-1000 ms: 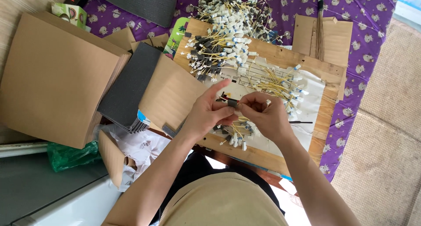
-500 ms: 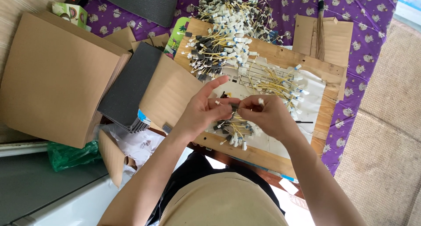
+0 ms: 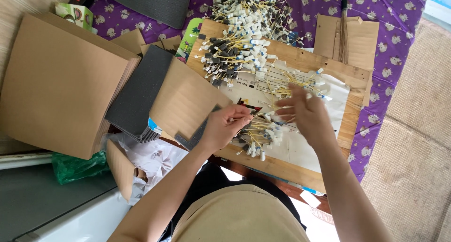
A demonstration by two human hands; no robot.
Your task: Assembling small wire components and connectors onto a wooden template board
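Both hands over the wooden board [image 3: 286, 169]: left hand [image 3: 224, 127] pinches a yellow wire [image 3: 253, 116], right hand [image 3: 303, 113] blurred, fingers spread, holding nothing, above the wire pile [image 3: 258, 134].

The wooden board's [image 3: 350, 124] near right corner is left bare. Its far edge is blocked by heaped wire pieces [image 3: 232, 54], its left edge by a cardboard sheet [image 3: 185, 101].

Wooden board [image 3: 357, 75]: matt, grained. On it, white paper sheet [image 3: 300, 143]; beside it, matt corrugated cardboard [image 3: 56, 82], dark rough foam sheets [image 3: 138, 94].
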